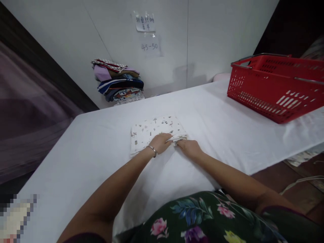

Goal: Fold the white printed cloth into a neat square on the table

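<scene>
A folded white cloth with small printed figures lies flat on the white-covered table. At its near right corner the layers are lifted a little. My left hand, with a silver bracelet at the wrist, is closed on that near edge, thumb on top. Just to the right, my right hand grips the same corner, its fingertips partly hidden by the cloth's layers.
A red plastic basket with metal handles stands at the table's right. Behind the far edge rises a stack of folded fabrics by the wall. Two paper notes hang on the wall. A purplish curtain hangs at left.
</scene>
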A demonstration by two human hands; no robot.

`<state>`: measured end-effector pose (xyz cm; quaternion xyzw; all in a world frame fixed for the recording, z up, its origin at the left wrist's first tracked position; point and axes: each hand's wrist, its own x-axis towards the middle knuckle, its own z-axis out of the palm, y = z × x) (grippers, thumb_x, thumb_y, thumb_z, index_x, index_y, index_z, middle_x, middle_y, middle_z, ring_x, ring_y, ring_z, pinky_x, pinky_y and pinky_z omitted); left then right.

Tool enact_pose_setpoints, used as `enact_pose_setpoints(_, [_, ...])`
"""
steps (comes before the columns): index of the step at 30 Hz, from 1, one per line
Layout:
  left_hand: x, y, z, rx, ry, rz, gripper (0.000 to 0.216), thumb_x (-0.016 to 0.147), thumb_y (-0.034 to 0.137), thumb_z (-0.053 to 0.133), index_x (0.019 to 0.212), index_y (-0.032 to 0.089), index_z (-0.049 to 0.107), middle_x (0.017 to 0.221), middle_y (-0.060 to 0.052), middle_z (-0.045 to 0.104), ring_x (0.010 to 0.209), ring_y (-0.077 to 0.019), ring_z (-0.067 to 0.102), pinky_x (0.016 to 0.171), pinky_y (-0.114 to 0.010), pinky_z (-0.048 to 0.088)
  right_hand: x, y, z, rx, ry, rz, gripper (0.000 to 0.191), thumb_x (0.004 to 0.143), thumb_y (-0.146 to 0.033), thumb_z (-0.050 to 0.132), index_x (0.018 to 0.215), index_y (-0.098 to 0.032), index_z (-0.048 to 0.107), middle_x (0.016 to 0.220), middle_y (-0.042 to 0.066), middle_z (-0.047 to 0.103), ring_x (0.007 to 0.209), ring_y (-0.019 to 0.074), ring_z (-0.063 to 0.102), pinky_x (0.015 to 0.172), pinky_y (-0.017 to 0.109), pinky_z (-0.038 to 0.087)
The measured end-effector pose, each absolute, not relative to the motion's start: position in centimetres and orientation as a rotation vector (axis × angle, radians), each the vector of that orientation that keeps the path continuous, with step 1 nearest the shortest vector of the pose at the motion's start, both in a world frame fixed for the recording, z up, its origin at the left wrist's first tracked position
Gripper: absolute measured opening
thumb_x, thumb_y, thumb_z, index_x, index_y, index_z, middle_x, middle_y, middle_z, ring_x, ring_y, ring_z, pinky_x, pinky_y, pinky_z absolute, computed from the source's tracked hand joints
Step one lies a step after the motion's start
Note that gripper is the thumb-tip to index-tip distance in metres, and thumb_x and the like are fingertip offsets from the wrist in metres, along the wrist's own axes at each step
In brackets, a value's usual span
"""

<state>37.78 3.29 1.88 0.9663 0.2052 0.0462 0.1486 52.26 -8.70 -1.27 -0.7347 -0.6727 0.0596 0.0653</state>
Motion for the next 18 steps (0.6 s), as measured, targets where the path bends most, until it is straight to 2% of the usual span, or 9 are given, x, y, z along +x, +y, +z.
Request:
enact_pose_setpoints(6, [37.6, 3.2, 1.4, 2.811, 0.578, 0.180, 0.031, 0.081, 0.025, 0.046, 0.111, 0.023, 0.056, 0.114, -0.001, 0.061, 0.106, -0.0189, 0.053, 0.092, -0.033, 0.040, 52.3, -9.1, -1.7, -2.184, -2.055, 0.184, 0.035, 0.094, -0.035, 0.028, 0.113, -0.028, 0.056, 0.108, 0.002, 0.064, 0.088, 0.0173, 0.059, 0.062, 0.024, 0.039])
enact_pose_setpoints(12, [37.1, 2.4, 0.8, 2.846, 0.611, 0.253, 0.053, 0.073, 0.030, 0.060, 0.123, 0.020, 0.046, 0.126, -0.005, 0.053, 0.116, -0.0218, 0.046, 0.097, -0.037, 0.036, 51.6, -8.9, -1.8, -2.139, -2.052, 0.171, 0.030, 0.092, -0.029, 0.034, 0.111, -0.025, 0.057, 0.102, 0.004, 0.066, 0.086, 0.0176, 0.059, 0.062, 0.025, 0.039])
enact_pose_setpoints(18, [37.5, 1.9, 0.3, 2.874, 0.647, 0.359, 0.034, 0.080, 0.029, 0.054, 0.114, 0.022, 0.053, 0.119, -0.004, 0.058, 0.111, -0.0206, 0.049, 0.095, -0.038, 0.037, 53.1, -10.7, -2.2, -1.901, -1.879, 0.224, 0.026, 0.090, -0.029, 0.039, 0.095, -0.024, 0.064, 0.093, 0.002, 0.067, 0.084, 0.0159, 0.060, 0.069, 0.024, 0.042])
